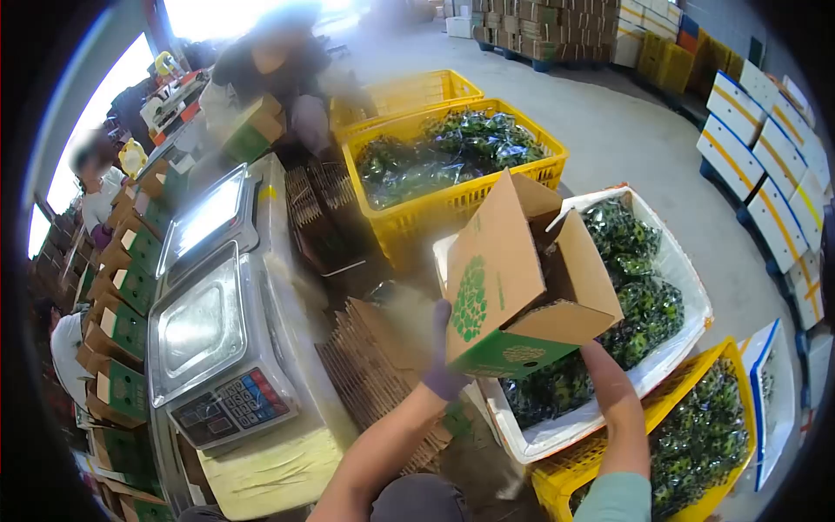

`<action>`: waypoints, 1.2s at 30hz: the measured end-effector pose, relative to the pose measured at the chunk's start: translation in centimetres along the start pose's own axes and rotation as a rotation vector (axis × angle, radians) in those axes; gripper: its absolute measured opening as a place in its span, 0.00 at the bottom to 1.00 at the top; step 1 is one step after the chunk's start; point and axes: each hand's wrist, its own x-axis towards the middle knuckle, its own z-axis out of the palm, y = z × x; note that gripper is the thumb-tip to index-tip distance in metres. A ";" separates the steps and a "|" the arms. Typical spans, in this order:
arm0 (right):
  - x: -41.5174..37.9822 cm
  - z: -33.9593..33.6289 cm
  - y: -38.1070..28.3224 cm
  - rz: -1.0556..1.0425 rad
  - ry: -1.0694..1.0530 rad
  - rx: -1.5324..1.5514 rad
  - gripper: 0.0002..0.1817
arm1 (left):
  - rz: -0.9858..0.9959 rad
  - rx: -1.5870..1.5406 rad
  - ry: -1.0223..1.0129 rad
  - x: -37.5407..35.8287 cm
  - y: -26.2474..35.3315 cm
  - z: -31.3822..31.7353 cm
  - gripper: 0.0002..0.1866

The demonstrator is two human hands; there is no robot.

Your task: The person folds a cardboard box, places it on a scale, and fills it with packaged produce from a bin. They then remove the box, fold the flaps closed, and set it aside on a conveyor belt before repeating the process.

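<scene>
My left hand [444,365], in a purple glove, grips the lower left side of an open cardboard box [497,280] with green printing. The box is tilted, its flaps standing up, above a white foam crate [668,344]. Bagged leafy greens [648,313] fill that crate. My right forearm [619,400] reaches up to the near right edge of the box; the hand itself is hidden behind the box, so its fingers do not show. Stacked flat cardboard [383,374] lies just left of my left hand.
Two digital scales [198,326] stand on the bench at left. Green-and-brown boxes [122,331] line its far side. Yellow crates [452,196] of bagged greens sit ahead, and another yellow crate [735,383] is at lower right. A person [274,70] works beyond; another [100,187] is at far left.
</scene>
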 end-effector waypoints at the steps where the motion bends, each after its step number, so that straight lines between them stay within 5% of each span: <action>1: 0.0 0.2 0.0 0.002 0.000 0.016 0.28 | -0.006 -0.023 -0.011 -0.2 0.0 -0.2 0.32; 10: 0.1 0.2 1.2 -0.022 0.056 0.321 0.17 | 0.015 0.095 0.016 -0.2 0.2 0.2 0.34; 17: -0.5 -2.9 2.8 -0.158 0.120 0.987 0.09 | -0.018 0.030 0.019 0.2 0.4 -1.1 0.33; 20: -0.3 -6.8 2.3 -0.275 0.160 1.122 0.05 | -0.072 -0.033 -0.064 0.1 0.7 -0.8 0.33; 23: -5.0 -15.7 -1.3 -0.253 0.174 0.984 0.13 | -0.122 -0.074 -0.112 -0.5 0.8 -0.2 0.33; 25: -10.9 -22.9 -7.3 -0.400 0.275 0.977 0.16 | -0.034 -0.014 -0.006 -1.8 0.6 0.5 0.34; 28: -18.9 -30.3 -14.8 -0.532 0.355 0.861 0.17 | -0.057 -0.066 -0.116 -3.6 0.9 1.4 0.36; 30: -23.1 -32.0 -19.4 -0.587 0.119 0.880 0.18 | -0.043 -0.038 -0.179 -4.8 0.9 2.0 0.36; 32: -24.5 -30.8 -23.1 -0.950 0.143 0.270 0.21 | -0.074 -0.096 -0.214 -6.0 1.1 2.7 0.37; 34: -22.3 -26.1 -25.0 -0.950 -0.485 0.451 0.23 | -0.102 -0.154 -0.245 -8.4 1.6 4.2 0.37; 35: -23.3 -24.9 -24.9 -1.130 -0.070 0.157 0.24 | -0.102 -0.151 -0.264 -10.3 2.1 6.2 0.38; 36: -21.9 -22.9 -25.2 -0.930 -0.375 0.467 0.24 | -0.097 -0.150 -0.284 -11.6 2.7 7.5 0.38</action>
